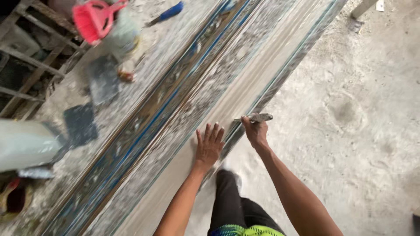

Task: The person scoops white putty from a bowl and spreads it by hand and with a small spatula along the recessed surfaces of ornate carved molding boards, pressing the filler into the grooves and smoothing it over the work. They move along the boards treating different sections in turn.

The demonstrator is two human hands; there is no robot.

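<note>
Pressing left hand (209, 145) flat on moulding (245, 94), right hand (256, 131) grips scraper (258, 117).

long mould (175, 109): plaster-crusted, rough and matt, with worn blue streaks along its ridges
cast strip (245, 94): pale plaster, smooth and matt, under the left hand (209, 146)
scraper (258, 117): dull grey metal, caked with plaster, in the right hand (256, 132)
floor (363, 109): at 3 o'clock, rough dusty concrete
brush (94, 19): at 11 o'clock, glossy pink plastic
frame (26, 57): at 10 o'clock, weathered bare wood
</note>
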